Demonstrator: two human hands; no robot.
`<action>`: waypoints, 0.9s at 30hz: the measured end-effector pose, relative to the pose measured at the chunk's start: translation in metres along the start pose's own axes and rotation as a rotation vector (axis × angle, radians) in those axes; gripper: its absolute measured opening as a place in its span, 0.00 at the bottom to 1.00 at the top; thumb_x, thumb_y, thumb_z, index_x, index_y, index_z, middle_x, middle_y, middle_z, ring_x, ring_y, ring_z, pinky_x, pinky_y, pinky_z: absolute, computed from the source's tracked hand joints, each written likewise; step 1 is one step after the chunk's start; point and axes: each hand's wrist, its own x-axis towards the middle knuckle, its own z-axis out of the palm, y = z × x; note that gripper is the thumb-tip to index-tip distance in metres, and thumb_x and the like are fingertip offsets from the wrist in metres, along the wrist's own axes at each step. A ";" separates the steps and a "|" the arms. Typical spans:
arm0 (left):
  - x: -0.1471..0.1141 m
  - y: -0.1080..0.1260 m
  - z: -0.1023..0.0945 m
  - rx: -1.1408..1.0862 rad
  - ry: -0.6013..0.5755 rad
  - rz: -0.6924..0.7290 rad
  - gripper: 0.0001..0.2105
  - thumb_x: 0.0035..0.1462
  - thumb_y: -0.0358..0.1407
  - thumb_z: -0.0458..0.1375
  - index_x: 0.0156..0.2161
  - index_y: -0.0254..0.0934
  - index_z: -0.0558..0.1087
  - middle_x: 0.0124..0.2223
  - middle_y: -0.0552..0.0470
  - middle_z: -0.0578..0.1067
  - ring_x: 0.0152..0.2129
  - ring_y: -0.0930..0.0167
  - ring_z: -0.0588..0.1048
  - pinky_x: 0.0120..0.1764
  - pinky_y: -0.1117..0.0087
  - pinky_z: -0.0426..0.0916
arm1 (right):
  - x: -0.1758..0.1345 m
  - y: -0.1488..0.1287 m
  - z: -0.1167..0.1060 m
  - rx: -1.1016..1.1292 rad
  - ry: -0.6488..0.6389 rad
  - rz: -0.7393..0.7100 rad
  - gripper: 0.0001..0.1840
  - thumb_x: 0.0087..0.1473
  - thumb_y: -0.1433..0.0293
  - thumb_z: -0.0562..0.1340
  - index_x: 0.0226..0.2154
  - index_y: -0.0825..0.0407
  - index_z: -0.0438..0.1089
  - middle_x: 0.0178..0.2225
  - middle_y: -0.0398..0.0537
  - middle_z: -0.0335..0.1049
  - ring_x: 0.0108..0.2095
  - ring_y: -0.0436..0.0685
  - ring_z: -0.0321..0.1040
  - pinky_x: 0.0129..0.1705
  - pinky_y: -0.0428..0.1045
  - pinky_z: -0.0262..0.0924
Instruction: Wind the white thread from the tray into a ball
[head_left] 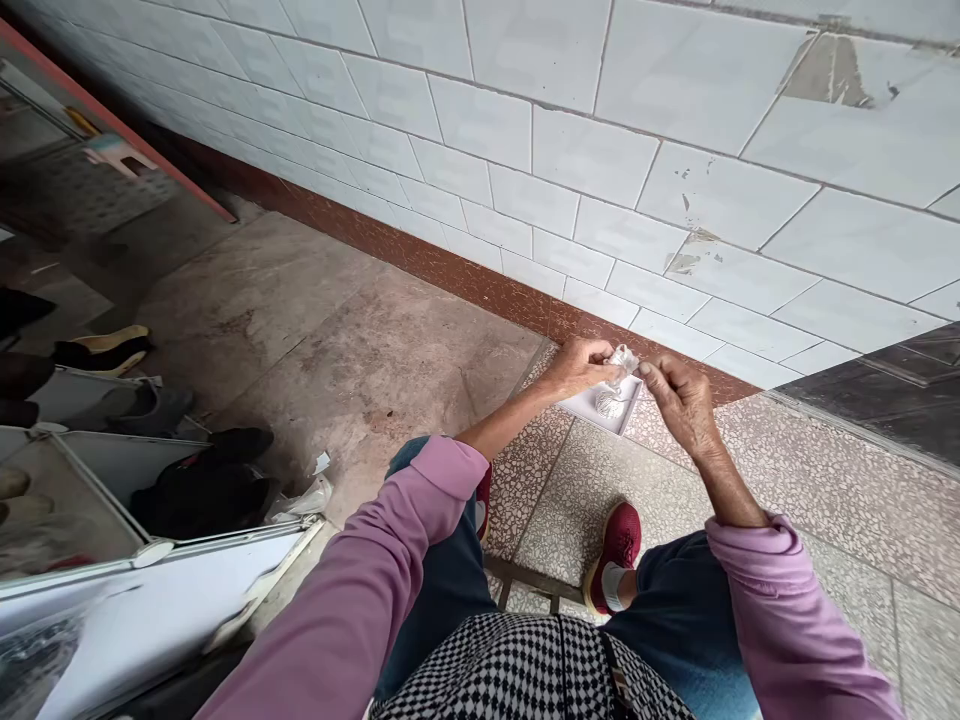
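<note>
My left hand [579,368] has its fingers closed around a small crinkled, whitish, partly see-through piece [622,360] that looks like plastic. Just right of it, my right hand [682,402] is closed in a pinch, thumb against forefinger. Whatever sits between those fingertips is too small to make out. Below both hands a shallow white box [627,416] lies on the speckled floor. In it is a white rounded bundle [610,402] that resembles wound thread. The left hand hides part of the box.
A white tiled wall [532,200] with a brown skirting rises close ahead. Shoes and a black item [206,480] fill a rack [150,550] on the left. Crumpled clear plastic [307,497] lies beside it. My red shoe [619,545] rests on the floor near the box.
</note>
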 end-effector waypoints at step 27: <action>-0.004 -0.008 0.017 -0.218 -0.169 -0.026 0.13 0.59 0.39 0.68 0.42 0.38 0.70 0.35 0.54 0.78 0.30 0.73 0.78 0.31 0.73 0.76 | 0.002 0.005 -0.013 0.050 -0.043 -0.037 0.32 0.68 0.42 0.62 0.26 0.49 0.68 0.22 0.40 0.60 0.24 0.51 0.55 0.28 0.49 0.52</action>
